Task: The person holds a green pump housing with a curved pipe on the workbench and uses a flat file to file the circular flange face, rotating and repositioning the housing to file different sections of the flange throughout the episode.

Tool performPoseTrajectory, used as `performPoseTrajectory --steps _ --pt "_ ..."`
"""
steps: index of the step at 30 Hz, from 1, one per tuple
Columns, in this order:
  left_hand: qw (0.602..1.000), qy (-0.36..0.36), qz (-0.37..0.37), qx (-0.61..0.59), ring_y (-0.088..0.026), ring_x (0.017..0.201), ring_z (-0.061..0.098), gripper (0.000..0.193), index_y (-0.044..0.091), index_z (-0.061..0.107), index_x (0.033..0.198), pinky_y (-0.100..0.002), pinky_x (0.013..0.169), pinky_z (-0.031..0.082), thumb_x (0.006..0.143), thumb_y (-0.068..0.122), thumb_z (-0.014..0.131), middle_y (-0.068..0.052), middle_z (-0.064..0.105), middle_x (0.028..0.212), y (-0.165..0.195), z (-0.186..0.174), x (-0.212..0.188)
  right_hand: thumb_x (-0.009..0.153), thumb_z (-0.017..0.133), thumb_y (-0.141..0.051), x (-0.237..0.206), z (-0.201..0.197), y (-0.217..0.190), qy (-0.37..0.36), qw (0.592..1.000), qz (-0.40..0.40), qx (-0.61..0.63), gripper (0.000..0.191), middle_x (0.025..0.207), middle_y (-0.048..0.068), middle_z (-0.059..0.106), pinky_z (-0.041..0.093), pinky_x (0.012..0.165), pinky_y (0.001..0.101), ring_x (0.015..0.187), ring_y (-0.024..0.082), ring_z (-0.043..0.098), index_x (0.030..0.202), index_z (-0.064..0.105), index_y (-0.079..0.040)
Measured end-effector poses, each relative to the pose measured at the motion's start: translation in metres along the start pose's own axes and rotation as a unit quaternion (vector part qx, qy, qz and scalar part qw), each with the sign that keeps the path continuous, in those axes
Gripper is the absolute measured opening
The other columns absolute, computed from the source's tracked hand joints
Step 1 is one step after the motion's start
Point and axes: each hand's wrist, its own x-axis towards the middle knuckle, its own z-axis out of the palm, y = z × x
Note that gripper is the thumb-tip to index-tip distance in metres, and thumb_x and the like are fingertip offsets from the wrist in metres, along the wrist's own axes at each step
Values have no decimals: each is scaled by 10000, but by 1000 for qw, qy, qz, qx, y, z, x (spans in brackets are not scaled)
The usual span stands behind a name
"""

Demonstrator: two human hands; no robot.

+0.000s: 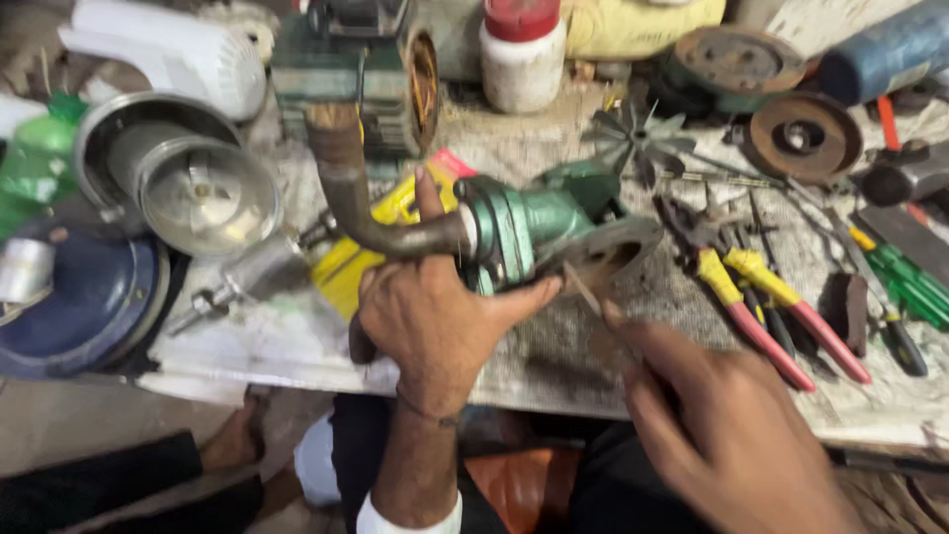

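**Green pump body held over a crowded table**

Green cast metal filled our left hand (427,318): we had it wrapped around the neck of a green pump body (529,225), thumb stretched along its underside and forefinger pointing up past the ribbed collar. A brown bent pipe (348,183) ran out of the pump just beyond that hand's knuckles and curved upward, away from us. The pump's flat grey flange (615,252) faced the right hand.

Our right hand (727,430) was blurred, nearer to us and to the side of the left one. Its fingers were closed around a thin metal tool (583,287), whose tip lay at the rim of the flange; we could not tell what kind of tool it was.

Beyond the right hand, on the table (554,361), lay pliers with yellow and red handles (756,297), and farther out green-handled screwdrivers (905,282). A small dark fan wheel (638,138) sat past the pump. Behind the left hand's forefinger a yellow packet (361,252) lay under the pipe. Out past that hand's far side stood a shiny steel bowl (203,193) and a blue round cover (89,302). A white jar with a red lid (522,49) stood at the back.
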Motion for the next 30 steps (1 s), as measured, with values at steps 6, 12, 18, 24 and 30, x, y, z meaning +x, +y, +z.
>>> performPoseTrajectory --steps 6,12,18,24,30 --pt "1000 4 6 -20 -286 699 724 1411 -36 418 1528 -414 686 569 479 758 930 -122 749 840 -1 -1 0 854 683 -294 3 5 15 14 991 -20 -132 554 631 105 704 545 625 474 590 321 699 1405 641 -253" --pt "1000 -10 7 -24 -277 680 720 1418 -47 416 1526 -412 668 566 481 750 947 -107 747 817 -1 -1 0 841 691 -288 5 9 14 25 982 -68 -174 571 620 116 697 550 581 484 585 348 698 1406 637 -224" --pt "1000 -9 2 -29 -271 719 726 1402 -35 435 1515 -405 690 568 459 730 950 -110 749 843 -1 1 -1 841 704 -187 7 9 0 86 985 -125 -87 513 604 164 690 540 535 505 543 370 688 1342 626 -114" --pt "1000 -7 -3 -27 -283 703 718 1397 -36 434 1518 -414 687 563 467 725 952 -115 747 835 -1 1 -3 865 697 -192 -1 21 19 54 994 -73 -68 589 664 146 726 546 571 472 540 332 702 1444 606 -139" --pt "1000 -5 -8 -7 -291 675 707 1390 3 454 1510 -428 675 551 437 731 953 -91 736 795 0 -1 0 842 664 -135 5 15 -5 108 984 -143 -21 552 642 181 700 543 544 461 541 338 709 1391 630 -81"
